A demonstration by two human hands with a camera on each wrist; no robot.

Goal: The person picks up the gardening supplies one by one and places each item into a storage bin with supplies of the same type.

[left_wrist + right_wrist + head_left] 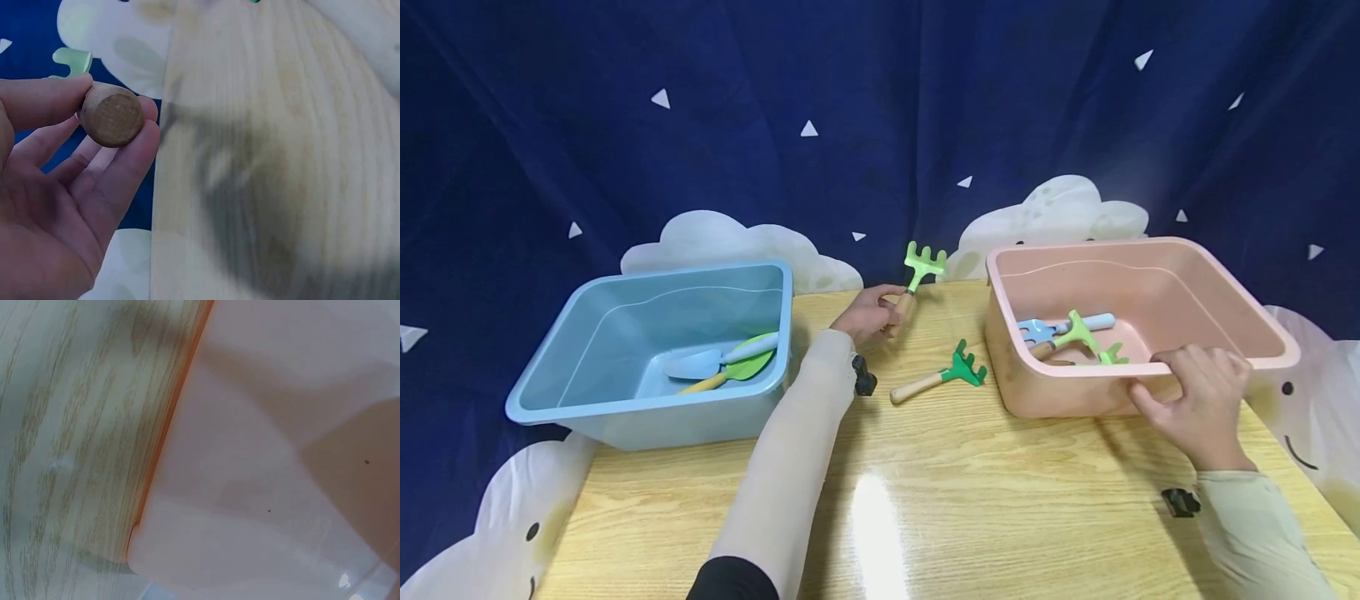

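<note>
My left hand (868, 314) pinches the wooden handle of a light green toy rake (924, 263) near the table's far edge, its tines pointing away. In the left wrist view the round handle end (114, 120) shows between thumb and fingers. A dark green rake (964, 367) with a wooden handle lies on the table, nearer to me. My right hand (1202, 400) grips the near rim of a pink bin (1067, 393), fingers over the edge and thumb on the outer wall. Inside that bin lie light green rakes (1081, 332) and a blue fork (1037, 331).
A blue bin (692, 425) stands at the left, holding a light blue shovel (696, 365) and a green shovel (751, 365) with a yellow handle. The wooden table (970, 508) ends at a dark blue curtain (865, 100) with white clouds.
</note>
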